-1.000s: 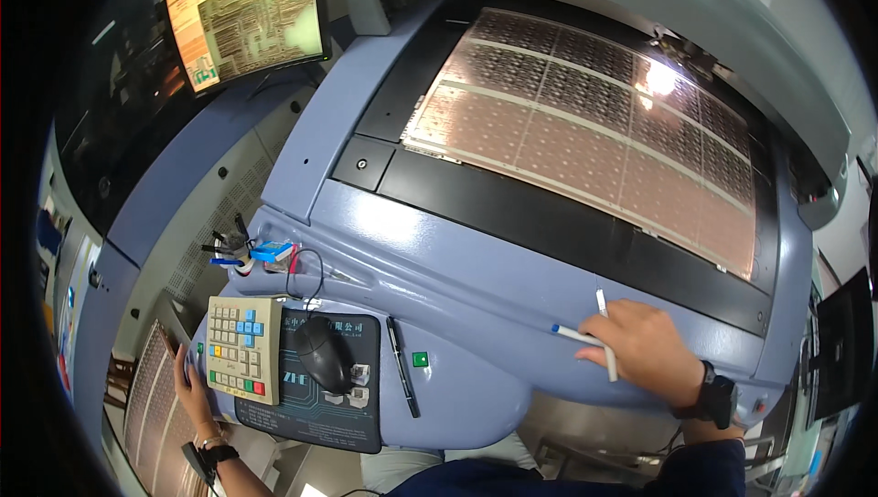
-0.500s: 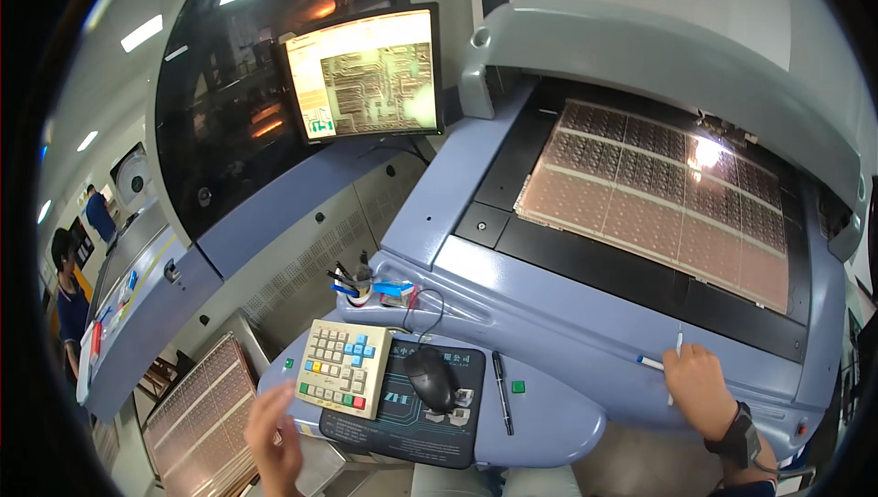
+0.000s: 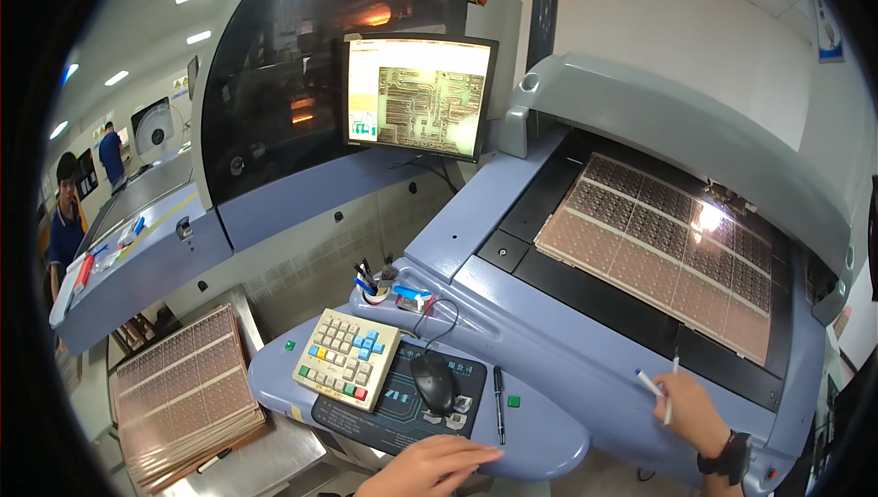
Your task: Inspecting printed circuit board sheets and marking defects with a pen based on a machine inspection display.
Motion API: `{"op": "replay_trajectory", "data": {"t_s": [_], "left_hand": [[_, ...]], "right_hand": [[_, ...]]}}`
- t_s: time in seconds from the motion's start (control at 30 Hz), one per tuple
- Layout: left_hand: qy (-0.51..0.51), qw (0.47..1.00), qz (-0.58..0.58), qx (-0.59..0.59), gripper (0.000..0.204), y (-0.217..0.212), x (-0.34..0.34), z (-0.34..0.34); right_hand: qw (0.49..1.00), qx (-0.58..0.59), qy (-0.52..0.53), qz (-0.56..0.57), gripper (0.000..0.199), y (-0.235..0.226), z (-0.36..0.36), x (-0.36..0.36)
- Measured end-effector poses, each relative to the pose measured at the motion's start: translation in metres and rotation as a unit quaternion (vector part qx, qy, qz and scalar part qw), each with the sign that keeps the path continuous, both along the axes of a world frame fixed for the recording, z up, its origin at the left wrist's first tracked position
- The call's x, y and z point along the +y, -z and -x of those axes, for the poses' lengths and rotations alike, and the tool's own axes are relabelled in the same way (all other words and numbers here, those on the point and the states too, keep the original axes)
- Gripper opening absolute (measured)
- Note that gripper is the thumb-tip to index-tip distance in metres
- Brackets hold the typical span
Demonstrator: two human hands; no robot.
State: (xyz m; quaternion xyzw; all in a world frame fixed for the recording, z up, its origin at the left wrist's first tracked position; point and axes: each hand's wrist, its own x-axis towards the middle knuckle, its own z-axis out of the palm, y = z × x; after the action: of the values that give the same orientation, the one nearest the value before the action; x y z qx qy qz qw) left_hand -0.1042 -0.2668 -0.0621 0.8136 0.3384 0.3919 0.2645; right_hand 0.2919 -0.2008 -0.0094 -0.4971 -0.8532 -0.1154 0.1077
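My right hand (image 3: 692, 416), a dark band at its wrist, is closed around a white pen with a blue end (image 3: 648, 382). A second slim white stick with a thin dark tip (image 3: 674, 389) is in the same hand; its kind is unclear. It hovers by the front ledge of the blue-grey machine. Nothing shows in my left hand (image 3: 432, 468), its fingers stretched toward the right at the lower edge, just below the dark mouse pad (image 3: 370, 424). A black mouse (image 3: 433, 382) and a beige keypad (image 3: 346, 359) rest there. A black pen (image 3: 499, 406) lies right of the pad.
A copper-coloured patterned panel (image 3: 658, 255) lies on the machine bed under a grey hood (image 3: 677, 117) with a bright lamp. A monitor (image 3: 421, 95) stands behind. Stacked panels (image 3: 187, 396) sit at lower left. A pen cup (image 3: 373, 288) is nearby. Two people are at far left.
My left hand has moved from left of the keypad rightward to below the mouse pad. My right hand keeps the pen and stick, now more tilted. The whole view has shifted.
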Motion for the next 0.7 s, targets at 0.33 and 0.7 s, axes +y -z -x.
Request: {"op": "replay_trajectory", "data": {"t_s": [0.33, 0.7], "left_hand": [[0.101, 0.95, 0.194, -0.222, 0.045, -0.001, -0.008, -0.074], [-0.036, 0.959, 0.229, -0.163, 0.018, 0.018, -0.002, -0.073]], "right_hand": [[0.641, 0.685, -0.273, 0.214, 0.033, 0.011, 0.106, -0.021], [0.68, 0.644, -0.292, 0.196, 0.024, 0.03, 0.117, -0.016]]}}
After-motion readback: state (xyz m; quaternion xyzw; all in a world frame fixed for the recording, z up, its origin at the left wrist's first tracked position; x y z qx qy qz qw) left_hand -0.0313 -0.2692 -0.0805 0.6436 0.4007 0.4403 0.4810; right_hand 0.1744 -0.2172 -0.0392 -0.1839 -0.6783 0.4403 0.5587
